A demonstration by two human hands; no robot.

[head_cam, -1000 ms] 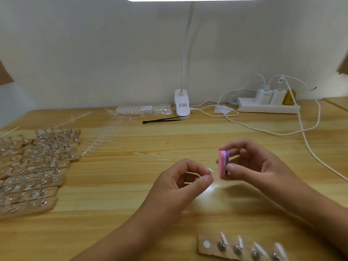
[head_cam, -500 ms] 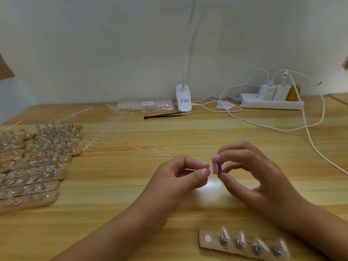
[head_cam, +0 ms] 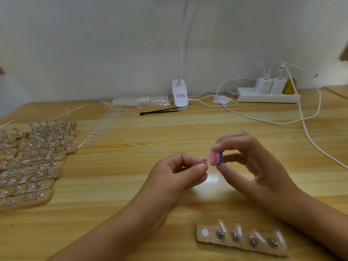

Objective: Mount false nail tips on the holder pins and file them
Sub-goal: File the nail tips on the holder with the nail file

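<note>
File block (head_cam: 216, 157) newly tilted in pinch grip of right hand (head_cam: 260, 167), beside nail tip (head_cam: 205, 159) pinched in left hand (head_cam: 174, 178).

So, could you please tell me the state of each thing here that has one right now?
left hand, pinching the nail tip
right hand, gripping the filing block
filing block, held beside the tip, contact unclear
holder strip, lying flat, four pins loaded, leftmost spot bare
tweezers, lying flat, no hand on them
power strip, chargers plugged in
</note>
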